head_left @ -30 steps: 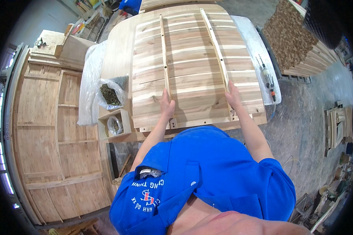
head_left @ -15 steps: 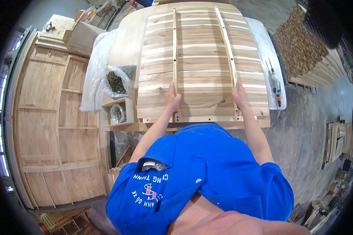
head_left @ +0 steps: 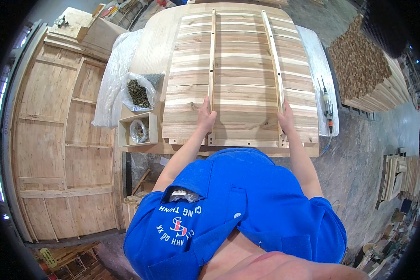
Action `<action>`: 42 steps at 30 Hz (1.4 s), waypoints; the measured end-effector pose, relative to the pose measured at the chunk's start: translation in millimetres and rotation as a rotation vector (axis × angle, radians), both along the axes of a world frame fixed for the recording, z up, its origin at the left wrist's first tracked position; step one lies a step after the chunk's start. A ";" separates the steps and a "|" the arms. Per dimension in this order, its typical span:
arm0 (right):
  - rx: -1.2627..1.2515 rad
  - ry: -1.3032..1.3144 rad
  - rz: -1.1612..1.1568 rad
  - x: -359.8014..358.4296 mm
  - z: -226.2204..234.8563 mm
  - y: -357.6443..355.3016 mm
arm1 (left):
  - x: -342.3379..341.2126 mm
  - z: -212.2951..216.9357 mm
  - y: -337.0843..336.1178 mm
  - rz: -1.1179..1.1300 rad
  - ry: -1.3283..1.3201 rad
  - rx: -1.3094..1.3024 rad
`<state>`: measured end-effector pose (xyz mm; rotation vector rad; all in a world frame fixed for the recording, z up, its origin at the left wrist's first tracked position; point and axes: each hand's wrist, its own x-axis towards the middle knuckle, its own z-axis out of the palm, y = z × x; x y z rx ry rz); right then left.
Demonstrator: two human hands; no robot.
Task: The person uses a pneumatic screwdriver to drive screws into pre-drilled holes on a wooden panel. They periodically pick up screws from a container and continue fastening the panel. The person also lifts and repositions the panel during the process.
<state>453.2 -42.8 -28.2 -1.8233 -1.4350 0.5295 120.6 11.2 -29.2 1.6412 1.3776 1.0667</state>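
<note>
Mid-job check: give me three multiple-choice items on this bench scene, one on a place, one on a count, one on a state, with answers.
1. Where does the clear plastic bag of dark screws lie?
A. left of the slatted wooden panel
B. on the panel
C. on the floor

2. How many thin wooden battens run lengthwise over the slatted wooden panel?
A. one
B. two
C. four

3. What is the left hand doing?
A. hanging free
B. holding a drill
C. resting on the left thin wooden batten

Answers: 1 A, the bag sits beside the panel's left edge. 2 B, the left batten and the right thin wooden batten show. 3 C, its fingers lie along that batten's near end, as the right hand does on the other.
</note>
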 end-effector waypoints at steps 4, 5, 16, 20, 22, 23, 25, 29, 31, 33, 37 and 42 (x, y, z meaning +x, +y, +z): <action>0.019 0.061 0.033 2.2 -4.1 3.2 | -1.0 1.2 -0.9 0.016 0.014 0.006; 0.025 0.065 0.035 3.9 -5.9 3.4 | -0.4 2.0 -0.8 0.011 -0.022 -0.030; 0.013 0.049 -0.030 -3.7 -0.8 -0.5 | -4.1 0.6 0.2 -0.013 0.032 -0.069; -0.022 0.085 -0.025 -3.2 -2.2 2.9 | -5.6 -0.1 1.1 0.017 0.124 0.022; -0.058 0.099 -0.014 -3.7 -1.8 5.5 | -6.3 -2.2 1.6 0.095 -0.076 -0.008; -0.031 0.124 0.010 -2.5 -1.4 6.1 | -7.8 -3.9 2.7 0.153 -0.265 -0.059; 0.019 0.172 0.061 7.3 0.5 3.4 | -21.0 -2.4 10.0 0.224 -0.418 -0.100; 0.010 0.792 -0.110 9.5 17.9 -6.3 | -114.2 9.0 20.9 0.453 -0.193 0.063; 0.054 0.648 -0.191 27.7 23.2 -20.9 | -152.3 34.5 19.6 0.547 0.034 0.128; 0.076 0.619 -0.253 48.4 25.4 -31.2 | -194.6 53.7 10.0 0.624 0.332 0.090; 0.228 0.705 -0.485 83.2 28.3 -44.6 | -251.8 68.8 8.4 0.617 0.570 0.044; 0.458 1.044 -0.843 127.7 32.6 -51.9 | -264.0 85.5 70.8 0.258 0.830 0.148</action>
